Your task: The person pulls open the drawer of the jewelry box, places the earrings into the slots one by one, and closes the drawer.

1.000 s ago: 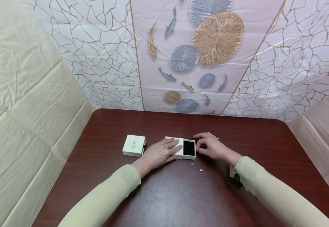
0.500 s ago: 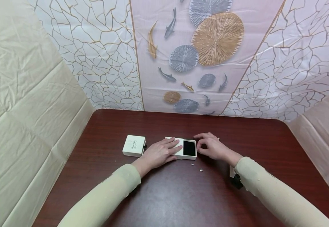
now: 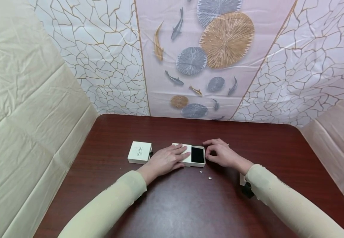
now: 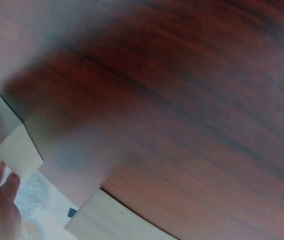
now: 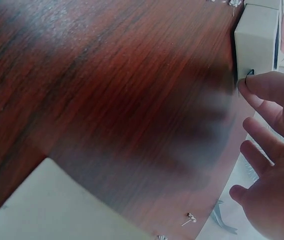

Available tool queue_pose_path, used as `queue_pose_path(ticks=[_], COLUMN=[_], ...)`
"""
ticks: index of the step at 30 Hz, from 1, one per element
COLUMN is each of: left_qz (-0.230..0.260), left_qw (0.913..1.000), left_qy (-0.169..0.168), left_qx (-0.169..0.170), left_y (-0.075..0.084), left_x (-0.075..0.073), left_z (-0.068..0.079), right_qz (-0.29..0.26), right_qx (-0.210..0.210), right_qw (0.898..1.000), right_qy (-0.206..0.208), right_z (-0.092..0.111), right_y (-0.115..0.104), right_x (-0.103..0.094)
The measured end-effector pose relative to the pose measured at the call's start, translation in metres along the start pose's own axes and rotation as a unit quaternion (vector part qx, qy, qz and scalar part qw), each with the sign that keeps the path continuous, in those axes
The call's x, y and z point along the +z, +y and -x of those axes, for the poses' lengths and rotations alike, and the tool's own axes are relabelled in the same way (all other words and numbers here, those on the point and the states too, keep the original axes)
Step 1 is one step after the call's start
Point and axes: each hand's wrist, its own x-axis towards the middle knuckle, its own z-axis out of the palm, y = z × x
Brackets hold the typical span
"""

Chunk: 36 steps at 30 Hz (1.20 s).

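A small white drawer box (image 3: 187,162) lies mid-table with its drawer (image 3: 198,164) pulled partly out to the right, showing a black lining (image 3: 197,154). My left hand (image 3: 166,158) rests on top of the box's sleeve, fingers straight, thumb at the near edge. At the drawer's right end, my right hand (image 3: 223,154) pinches a thin black ribbon tab (image 5: 250,73) between thumb and index finger. Its other fingers are spread in the right wrist view. Two small shiny pieces lie just in front: one piece (image 3: 201,172) and another piece (image 3: 210,178).
To the left stands another white box (image 3: 140,152) with printed lettering and a black tab. A third pale box (image 3: 242,180) with a black part lies partly hidden under my right forearm. A small earring (image 5: 190,218) with a thin post lies behind my right hand.
The drawer has slid very slightly to the right, together with my right hand. My left hand keeps its place on the sleeve.
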Motion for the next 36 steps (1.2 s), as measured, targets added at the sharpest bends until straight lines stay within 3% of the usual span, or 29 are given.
queue_pose_path(ticks=[6, 16, 25, 36], left_qz=[0.006, -0.009, -0.010, 0.003], left_qw=[1.0000, 0.9999, 0.9999, 0.9999], left_qy=[-0.007, -0.008, -0.010, -0.011], left_qx=[-0.003, 0.000, -0.002, -0.007], left_y=[0.001, 0.002, 0.001, 0.002], left_x=[0.000, -0.001, -0.003, -0.003], left_z=[-0.001, -0.001, -0.001, -0.001], right_qz=[0.006, 0.006, 0.009, 0.045], right_qx=[0.001, -0.005, -0.016, -0.058], right_qw=[1.000, 0.999, 0.997, 0.990], right_qy=[0.015, 0.050, 0.075, 0.116], right_z=[0.006, 0.037, 0.055, 0.067], right_y=[0.000, -0.016, -0.031, -0.037], right_x=[-0.003, -0.013, 0.000, 0.022])
